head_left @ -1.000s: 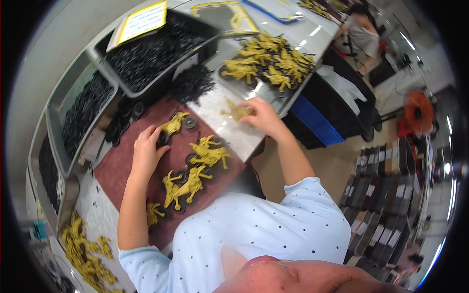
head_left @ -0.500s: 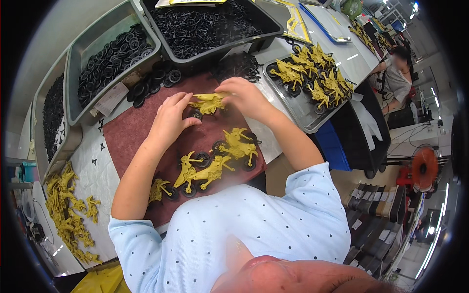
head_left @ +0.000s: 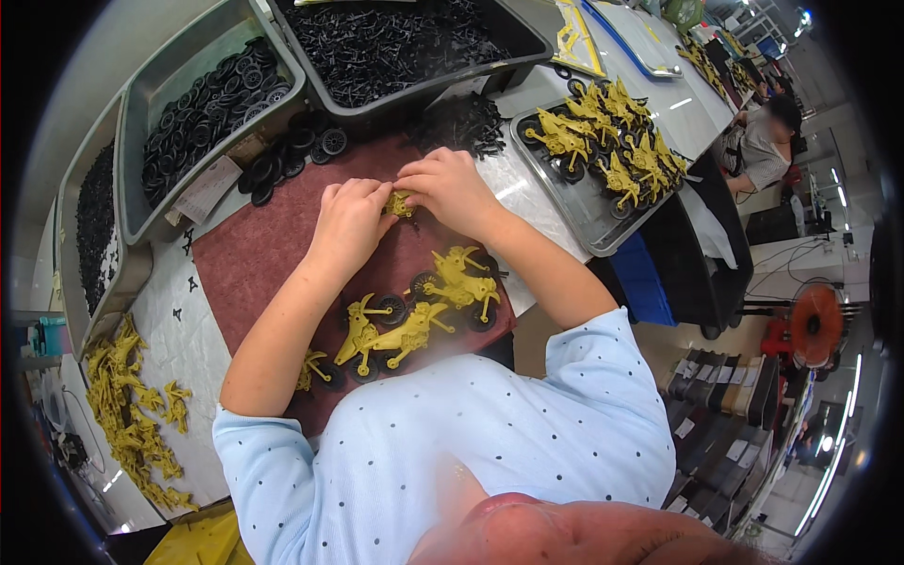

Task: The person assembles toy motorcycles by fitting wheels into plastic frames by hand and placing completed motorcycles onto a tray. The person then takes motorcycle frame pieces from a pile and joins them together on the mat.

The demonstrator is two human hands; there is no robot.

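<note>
My left hand [head_left: 347,226] and my right hand [head_left: 450,193] meet over the far part of the dark red mat [head_left: 247,268]. Between them is a small yellow plastic toy motorcycle [head_left: 402,203], mostly covered by my fingers. Both hands are closed on it, thumbs and fingertips pinching from either side. Closer to my body lie several other yellow toy motorcycles [head_left: 407,336] with black wheels, some on their sides. Loose black wheels [head_left: 333,142] rest at the mat's far edge, just beyond my left hand.
Grey bins hold black wheels [head_left: 212,118] and small black parts [head_left: 395,47]. A clear tray [head_left: 603,243] at right carries several yellow motorcycles. Yellow body parts [head_left: 127,405] are heaped at left. Far right, another person [head_left: 758,146] sits near an orange fan [head_left: 815,325].
My hands have drawn closer together around the toy motorcycle. It shows less between my fingers and seems turned. The motorcycles nearer my body have stayed in place.
</note>
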